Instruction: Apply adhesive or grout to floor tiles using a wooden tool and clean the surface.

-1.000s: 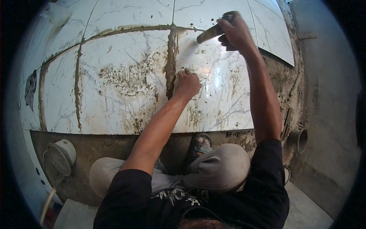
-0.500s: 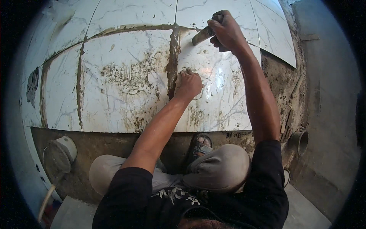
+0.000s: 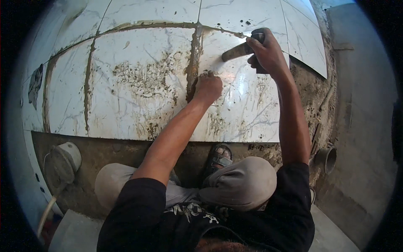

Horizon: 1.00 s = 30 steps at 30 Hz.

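My right hand (image 3: 270,54) grips a mallet (image 3: 237,52) around its dark head. The mallet's thick, muddy handle points left, its end just above or against a white marbled tile (image 3: 247,113). My left hand (image 3: 208,88) rests on the same tile, next to the mortar-filled joint (image 3: 194,59) along its left edge. The fingers of that hand are curled together, with grey-dusted tips; anything beneath them is hidden. Mud smears and crumbs of mortar cover this tile and the one to its left (image 3: 138,113).
Brown mortar lines (image 3: 87,84) run between other tiles. A dark rag-like scrap (image 3: 35,84) lies at the far left. A round container (image 3: 63,161) stands at lower left, a short pipe piece (image 3: 325,159) at lower right. A grey wall (image 3: 365,105) bounds the right side.
My right hand and the mallet have moved right and nearer to me, with the handle now closer to level. My left hand stays by the joint, its fingers more drawn in.
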### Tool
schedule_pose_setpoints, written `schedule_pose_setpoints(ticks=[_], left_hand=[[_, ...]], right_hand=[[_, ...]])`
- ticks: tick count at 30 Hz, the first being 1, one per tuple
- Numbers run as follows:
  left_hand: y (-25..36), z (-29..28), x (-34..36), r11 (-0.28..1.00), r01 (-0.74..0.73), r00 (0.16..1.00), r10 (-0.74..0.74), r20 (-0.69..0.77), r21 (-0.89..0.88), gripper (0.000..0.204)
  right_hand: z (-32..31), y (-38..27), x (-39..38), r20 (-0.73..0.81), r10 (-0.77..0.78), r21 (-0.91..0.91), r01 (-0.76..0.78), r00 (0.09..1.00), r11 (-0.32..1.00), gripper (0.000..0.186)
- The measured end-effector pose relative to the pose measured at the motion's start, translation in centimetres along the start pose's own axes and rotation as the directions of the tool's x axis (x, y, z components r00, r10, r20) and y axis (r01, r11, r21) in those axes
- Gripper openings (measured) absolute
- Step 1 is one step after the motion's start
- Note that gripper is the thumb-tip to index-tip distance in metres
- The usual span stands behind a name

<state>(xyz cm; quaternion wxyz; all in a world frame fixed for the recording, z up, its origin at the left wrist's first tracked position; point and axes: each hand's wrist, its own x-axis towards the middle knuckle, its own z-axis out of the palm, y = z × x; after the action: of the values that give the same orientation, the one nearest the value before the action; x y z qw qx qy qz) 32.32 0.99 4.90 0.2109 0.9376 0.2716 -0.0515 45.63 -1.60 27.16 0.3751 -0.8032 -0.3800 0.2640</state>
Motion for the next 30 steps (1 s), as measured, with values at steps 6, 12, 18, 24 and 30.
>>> schedule_pose_setpoints(ticks=[6,12,18,24,30], left_hand=[[1.0,-1.8,-0.4,0.998,-0.058,0.998,0.057,0.020,0.019,0.020],[1.0,-2.9,0.0,1.000,-0.014,0.997,0.016,0.081,-0.028,0.019],[0.5,-2.6,-0.1,1.000,-0.015,0.997,0.014,0.082,0.001,0.023],[-0.1,-3.3,0.0,1.000,-0.019,0.989,0.019,0.150,0.001,0.023],[-0.8,-3.6,0.6,0.997,-0.025,0.989,0.035,0.143,-0.075,0.022]], right_hand=[[-2.5,2.2,-4.9,-0.010,0.051,-0.031,-0.051,0.999,0.998,0.029],[-4.1,2.0,-11.3,-0.059,0.040,0.156,-0.031,0.997,0.987,0.030],[-3.7,1.9,-15.8,-0.002,0.116,0.195,-0.114,0.993,0.974,0.027],[-2.1,1.3,-17.9,0.159,0.184,0.094,-0.200,0.970,0.975,0.023],[-1.9,1.8,-17.8,0.230,0.185,0.058,-0.204,0.955,0.977,0.026]])
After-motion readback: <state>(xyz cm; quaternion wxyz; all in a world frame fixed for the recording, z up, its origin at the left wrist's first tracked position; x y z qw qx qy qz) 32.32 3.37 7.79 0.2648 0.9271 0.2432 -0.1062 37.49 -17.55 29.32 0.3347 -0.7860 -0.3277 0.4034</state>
